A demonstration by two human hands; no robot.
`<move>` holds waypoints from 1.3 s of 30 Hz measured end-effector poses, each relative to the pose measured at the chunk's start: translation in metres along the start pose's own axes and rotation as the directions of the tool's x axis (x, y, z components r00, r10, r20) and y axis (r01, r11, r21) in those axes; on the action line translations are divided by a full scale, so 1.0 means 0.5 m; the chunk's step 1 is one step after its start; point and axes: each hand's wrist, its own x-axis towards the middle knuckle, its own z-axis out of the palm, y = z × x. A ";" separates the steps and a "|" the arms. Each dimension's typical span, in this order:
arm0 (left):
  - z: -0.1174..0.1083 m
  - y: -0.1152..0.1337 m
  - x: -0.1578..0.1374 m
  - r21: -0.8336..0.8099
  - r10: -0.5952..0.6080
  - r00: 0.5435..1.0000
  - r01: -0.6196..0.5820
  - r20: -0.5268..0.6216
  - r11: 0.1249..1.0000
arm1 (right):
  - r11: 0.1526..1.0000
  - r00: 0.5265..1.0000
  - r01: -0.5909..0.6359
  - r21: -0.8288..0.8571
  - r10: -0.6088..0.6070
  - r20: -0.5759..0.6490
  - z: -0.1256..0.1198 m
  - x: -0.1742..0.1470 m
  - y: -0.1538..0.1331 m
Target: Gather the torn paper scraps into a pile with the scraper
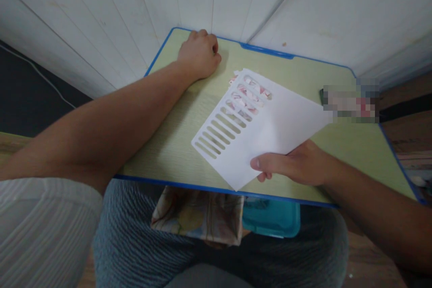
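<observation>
My right hand pinches the near edge of a white sheet, thumb on top, and holds it tilted just above the small green desk. The sheet has a column of narrow slots cut along its left side, and pink and white scraps show through the upper slots. My left hand rests as a closed fist on the desk's far left corner, close to the white wall, and holds nothing that I can see.
The desk has a blue rim and stands against white panelled walls. A blurred object lies at its right edge. Under the near edge, over my lap, sit a patterned cloth and a teal box.
</observation>
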 end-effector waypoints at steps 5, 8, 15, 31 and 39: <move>0.001 -0.001 0.000 0.005 0.004 1.000 -0.004 0.003 1.000 | 0.999 0.996 0.025 0.035 -0.022 -0.088 0.001 0.004 0.008; 0.001 0.000 0.000 0.018 0.003 1.000 -0.003 0.003 1.000 | 0.999 0.999 0.030 -0.016 -0.031 -0.044 0.003 0.003 0.009; -0.003 0.005 -0.001 0.001 -0.004 1.000 0.004 0.014 1.000 | 0.996 0.996 0.084 -0.020 -0.084 0.018 -0.003 -0.005 0.007; 0.007 -0.005 0.003 -0.033 0.015 0.999 -0.016 -0.036 0.999 | 0.995 0.995 0.093 -0.023 -0.094 -0.021 0.000 -0.007 0.011; -0.013 0.008 -0.011 -0.032 -0.018 0.998 0.020 0.052 0.999 | 0.982 0.906 0.153 -0.112 -0.184 -0.382 -0.025 -0.004 0.022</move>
